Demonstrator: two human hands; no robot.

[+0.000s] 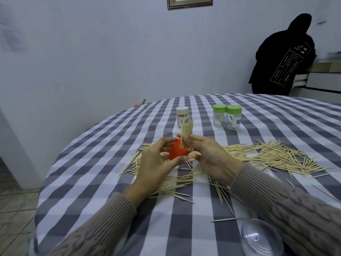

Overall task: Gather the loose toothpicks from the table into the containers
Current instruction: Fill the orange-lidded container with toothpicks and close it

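Left hand (158, 159) grips the red cup (178, 151), fingers and thumb curled round its wall, holding it clear of the table (110, 182) with the mouth tipped up and away from the wearer. Right hand (208, 154) pinches a bundle of toothpicks (186, 133) at mid-length, lower ends already inside the cup mouth.

Risks, as judged:
- The bundle fans out at the top; if the pinch is released before the lower ends seat, some sticks may slide over the rim and fall back on the table.
- The cup is tilted and unsupported; a push from the bundle could turn it in the grip and spill its contents.
- Sharp tips lie close to the fingers of both hands.

Orientation: the bundle's long axis stands near upright, leaning slightly right, upper ends pointing toward the white-lidded jar (182, 117) behind. The cup's axis runs roughly in line with it.

Remaining work: loose toothpicks (276, 156) lie flat across the cloth, the thickest heap right of the hands, more scattered beneath and in front. Two green-lidded jars (227, 117) stand beyond, lids on.
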